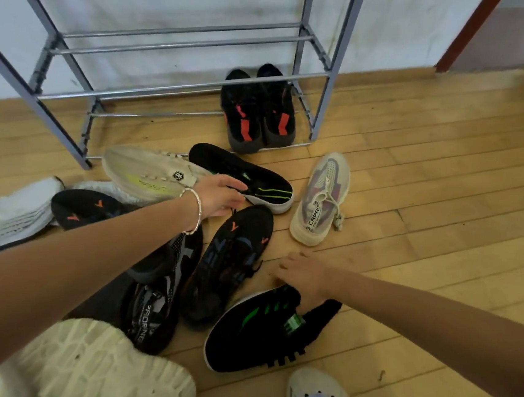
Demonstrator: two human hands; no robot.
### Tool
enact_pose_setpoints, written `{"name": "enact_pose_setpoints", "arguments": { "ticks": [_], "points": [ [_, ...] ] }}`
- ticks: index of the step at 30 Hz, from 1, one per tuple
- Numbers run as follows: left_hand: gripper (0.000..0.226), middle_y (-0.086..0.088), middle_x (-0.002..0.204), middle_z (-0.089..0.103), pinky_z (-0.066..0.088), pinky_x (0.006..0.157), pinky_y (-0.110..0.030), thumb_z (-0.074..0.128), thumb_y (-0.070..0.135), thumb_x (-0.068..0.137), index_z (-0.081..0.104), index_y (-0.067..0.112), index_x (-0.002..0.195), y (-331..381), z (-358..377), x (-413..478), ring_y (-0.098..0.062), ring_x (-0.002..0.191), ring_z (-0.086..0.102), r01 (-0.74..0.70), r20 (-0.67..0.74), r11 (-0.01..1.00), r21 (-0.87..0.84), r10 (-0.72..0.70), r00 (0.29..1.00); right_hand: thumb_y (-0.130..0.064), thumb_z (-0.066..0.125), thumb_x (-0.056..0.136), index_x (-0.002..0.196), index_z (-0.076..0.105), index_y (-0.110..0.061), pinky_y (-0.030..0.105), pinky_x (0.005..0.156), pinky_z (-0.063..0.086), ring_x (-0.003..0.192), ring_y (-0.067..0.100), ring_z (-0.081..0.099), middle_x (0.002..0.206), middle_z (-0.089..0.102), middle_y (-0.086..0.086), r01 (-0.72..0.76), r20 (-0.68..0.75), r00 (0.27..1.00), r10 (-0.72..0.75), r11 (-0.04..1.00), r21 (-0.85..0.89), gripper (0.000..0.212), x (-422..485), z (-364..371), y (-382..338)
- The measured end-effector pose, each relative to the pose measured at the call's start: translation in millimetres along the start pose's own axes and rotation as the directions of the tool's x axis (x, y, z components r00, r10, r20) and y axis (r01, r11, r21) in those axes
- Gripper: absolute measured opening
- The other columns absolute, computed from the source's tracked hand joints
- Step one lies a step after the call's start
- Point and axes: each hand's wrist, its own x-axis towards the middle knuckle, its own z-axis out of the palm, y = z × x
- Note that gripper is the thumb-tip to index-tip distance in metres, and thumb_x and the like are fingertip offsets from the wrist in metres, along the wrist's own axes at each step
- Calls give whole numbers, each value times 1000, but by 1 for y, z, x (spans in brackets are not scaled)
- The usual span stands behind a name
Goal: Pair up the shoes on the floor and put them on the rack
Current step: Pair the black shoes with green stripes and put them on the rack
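The left hand (219, 196) reaches open-fingered onto the far green-striped shoe (246, 177) on the floor; the right hand (306, 277) grips its match (260, 329) by the collar. Light, soft knit uppers: probably best held at the firmer heel opening.

Eleven shoes (239, 175), one rack (179, 86)

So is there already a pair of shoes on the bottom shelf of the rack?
Yes, a black pair with red marks sits side by side on the rack's bottom shelf.
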Motion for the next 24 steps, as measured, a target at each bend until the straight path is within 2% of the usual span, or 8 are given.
{"name": "enact_pose_setpoints", "arguments": {
  "ticks": [3,8,11,15,17,20,22,24],
  "points": [
    [22,-5,96,64,48,70,-17,54,6,89,62,16,107,1,3,-2,-8,79,60,3,4,1000,10,-3,1000,-38,73,73,128,45,-9,41,101,32,121,28,43,132,47,11,61,10,998,-61,997,52,68,8,-6,-16],
    [29,-9,109,63,47,90,-28,53,5,90,59,10,118,0,4,-5,-18,100,59,16,22,999,46,-17,1000,-39,74,71,111,60,-9,38,86,41,102,28,53,112,60,11,94,44,994,-97,993,68,52,1,-6,-12],
    [31,-10,110,62,45,95,-31,52,2,89,58,8,119,0,4,-3,-20,104,58,32,21,999,27,-33,999,-29,75,74,108,57,-9,32,69,39,86,24,50,100,59,9,94,74,991,-108,980,177,43,-16,-7,-13],
    [28,-13,114,62,47,95,-31,50,1,90,60,9,116,-2,4,-1,-20,102,59,44,21,999,7,-44,999,-28,75,72,100,54,-17,29,67,37,83,15,46,97,57,2,48,-34,999,-37,908,415,37,-55,-25,18],
    [23,-15,110,63,49,87,-30,50,1,90,62,9,108,-6,5,1,-19,93,60,61,20,998,-19,-61,998,-26,78,67,96,56,-21,24,70,44,84,12,58,94,63,-6,-13,-111,987,118,742,671,36,-77,-32,43],
    [17,-13,103,61,49,75,-25,49,1,91,62,7,100,-11,10,5,-18,83,59,120,23,988,-96,-118,993,-10,79,70,103,65,-21,18,70,53,84,7,71,92,75,-5,87,-163,924,346,224,971,38,-100,-40,70],
    [17,-13,106,60,50,77,-28,48,1,91,62,9,97,-12,14,14,-20,89,58,177,22,978,-115,-175,984,-3,75,71,105,66,-16,21,66,56,84,12,73,93,77,-1,200,-141,887,441,-91,976,37,-100,-45,85],
    [17,-14,107,59,48,83,-31,50,-1,90,62,10,91,-10,19,27,-19,86,58,226,20,958,-177,-227,974,-8,75,67,106,66,-13,25,68,55,87,15,72,99,76,3,247,-99,854,511,-230,941,41,-92,-54,104]
  ]
}}
